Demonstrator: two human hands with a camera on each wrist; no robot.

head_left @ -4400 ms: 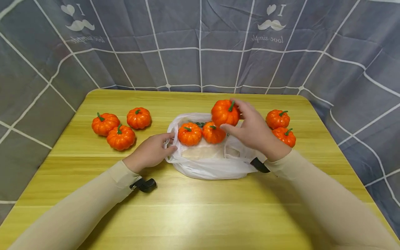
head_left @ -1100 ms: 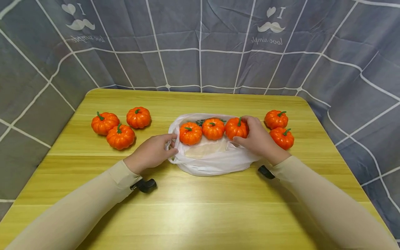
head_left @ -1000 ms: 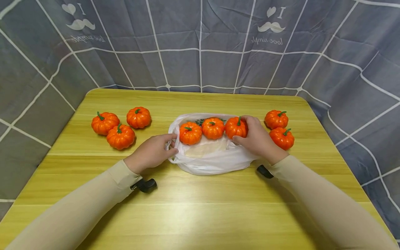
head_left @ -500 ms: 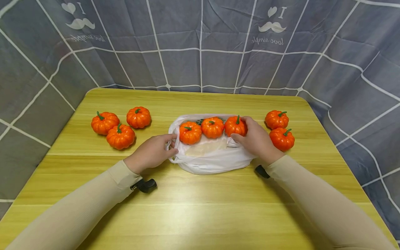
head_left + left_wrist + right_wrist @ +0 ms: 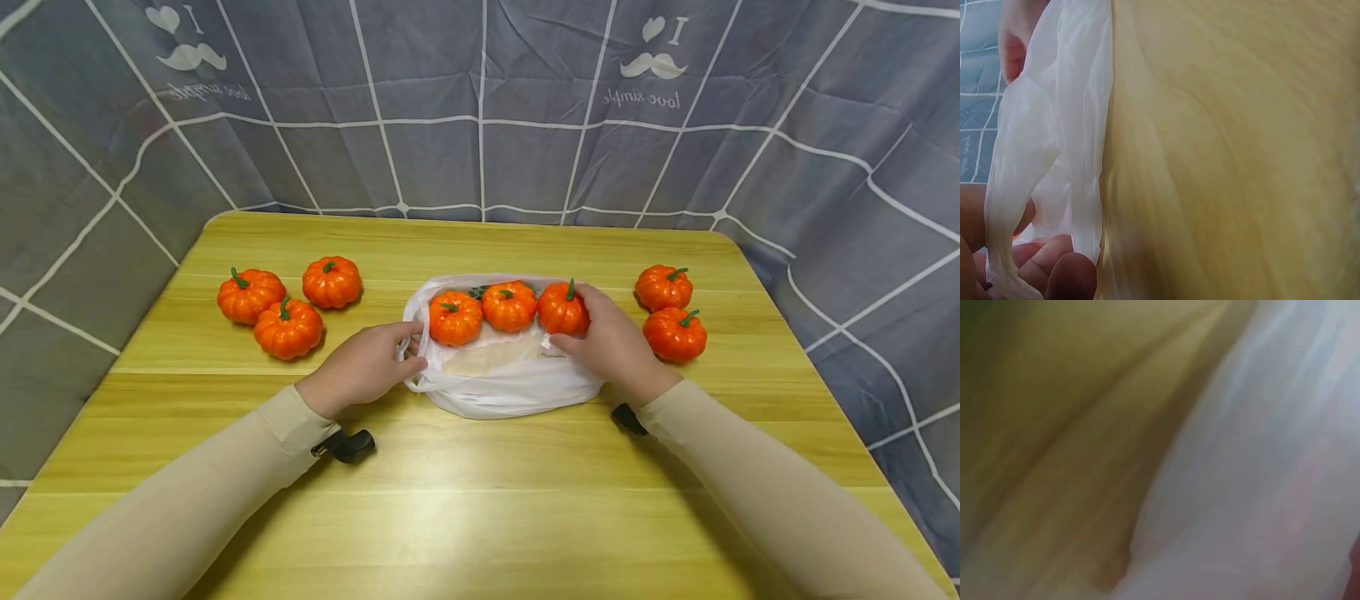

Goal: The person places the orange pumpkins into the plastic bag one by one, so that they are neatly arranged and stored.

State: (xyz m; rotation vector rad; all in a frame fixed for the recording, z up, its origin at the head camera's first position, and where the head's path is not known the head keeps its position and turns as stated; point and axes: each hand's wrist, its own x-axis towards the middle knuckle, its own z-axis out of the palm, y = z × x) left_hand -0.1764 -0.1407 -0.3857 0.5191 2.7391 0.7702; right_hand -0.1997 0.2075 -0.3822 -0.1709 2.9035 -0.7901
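A white plastic bag (image 5: 510, 392) lies on the table with its mouth spread. Three small orange pumpkins with green stems sit in a row in it: a left pumpkin (image 5: 455, 319), a middle pumpkin (image 5: 509, 307) and a right pumpkin (image 5: 561, 309). My left hand (image 5: 363, 364) holds the bag's left rim; in the left wrist view the bag handle (image 5: 1007, 231) runs between thumb and fingers. My right hand (image 5: 615, 343) curls around the right pumpkin from its right side, thumb low at the front, other fingers mostly hidden behind it. The right wrist view is blurred, showing bag plastic (image 5: 1235, 487).
Three more pumpkins (image 5: 288, 328) stand in a cluster on the left of the wooden table (image 5: 480, 517). Behind my right hand, a rear pumpkin (image 5: 664, 287) and a front pumpkin (image 5: 676, 335) stand close together. A grey curtain (image 5: 435, 83) with white lines encloses the table's back and sides.
My right hand has lowered the third pumpkin into the bag's right side, then shifted it slightly left toward the middle one. The left hand has stayed at the bag's rim.
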